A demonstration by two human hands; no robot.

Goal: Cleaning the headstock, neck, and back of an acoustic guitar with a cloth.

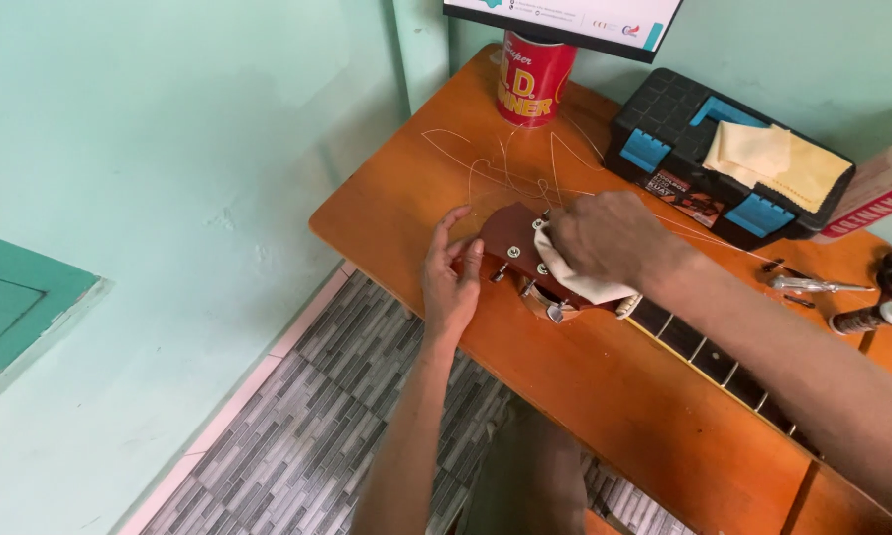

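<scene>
We looked down on an orange wooden table [605,396] standing over grey patterned floor tiles [297,436], against a pale green wall [168,129]. A guitar lay across the table, its neck [704,362] running off to the right and its brown headstock [510,243] near the table's left edge. Loose strings [496,168] curled on the tabletop beyond it. Behind sat a black and blue toolbox [674,119] with a yellow cloth [778,154] on its lid, and a red tin can [533,79]. Our left hand [449,282] cupped the headstock's end, fingers loosely curled and touching its edge. Our right hand [605,238] was closed over a cream cloth [575,277], pressing it onto the headstock. A screwdriver [818,285] lay far right.
</scene>
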